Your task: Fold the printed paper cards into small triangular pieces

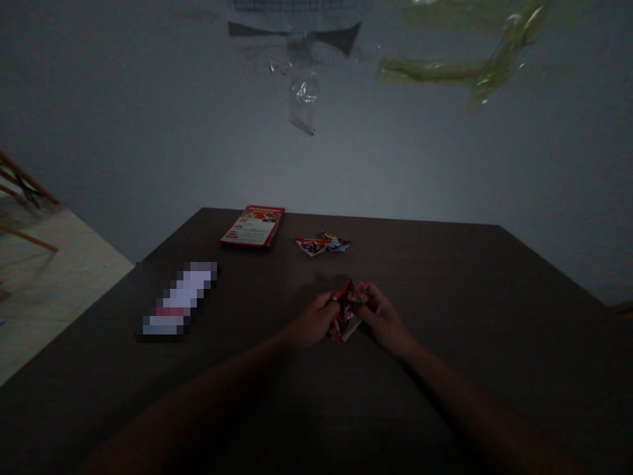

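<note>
Dark-edged slab with blurred pale face (180,300), laid at left on dark brown table (435,264); stack of red-and-white printed paper sheets (252,227), set farther back; left hand (314,322), closed narrowly on the held piece's left side; red-and-blue folded paper pieces (312,247), placed beyond; red-and-silver folded paper piece (347,316), held between both hands; right hand (388,320), pinched on its right side; folds best kept aligned and pressed evenly.

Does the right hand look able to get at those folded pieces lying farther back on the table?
Probably yes, if it lets go: the right hand is holding a red folded paper together with the left hand. Nothing visible blocks its way to the folded pieces.
</note>
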The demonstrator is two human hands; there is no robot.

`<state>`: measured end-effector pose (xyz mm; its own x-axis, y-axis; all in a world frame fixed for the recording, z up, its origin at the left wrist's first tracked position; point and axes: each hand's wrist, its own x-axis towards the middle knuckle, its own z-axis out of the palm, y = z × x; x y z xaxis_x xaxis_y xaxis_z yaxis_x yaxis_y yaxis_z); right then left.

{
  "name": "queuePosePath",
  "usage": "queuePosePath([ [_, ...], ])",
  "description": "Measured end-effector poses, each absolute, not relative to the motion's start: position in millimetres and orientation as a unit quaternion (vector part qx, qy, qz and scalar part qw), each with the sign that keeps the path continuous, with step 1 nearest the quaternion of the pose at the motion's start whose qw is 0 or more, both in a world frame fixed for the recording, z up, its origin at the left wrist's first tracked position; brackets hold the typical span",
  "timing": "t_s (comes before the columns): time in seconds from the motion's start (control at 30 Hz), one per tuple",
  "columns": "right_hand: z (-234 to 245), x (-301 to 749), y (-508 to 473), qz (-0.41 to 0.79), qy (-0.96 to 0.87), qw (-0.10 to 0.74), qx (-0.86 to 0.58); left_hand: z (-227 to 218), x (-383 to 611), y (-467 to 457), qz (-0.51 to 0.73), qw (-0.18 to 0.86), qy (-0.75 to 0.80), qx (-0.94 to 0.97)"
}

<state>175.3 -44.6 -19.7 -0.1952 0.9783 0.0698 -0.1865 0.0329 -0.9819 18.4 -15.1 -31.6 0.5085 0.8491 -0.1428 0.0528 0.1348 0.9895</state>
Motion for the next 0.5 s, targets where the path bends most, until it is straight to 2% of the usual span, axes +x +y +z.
queuePosePath([
  [0.5,-26.8,175.8,-42.1,0.56,-0.524,0.5,-0.402,-22.3,20.1,-17.6,0.296,0.669,0.411,0.544],
])
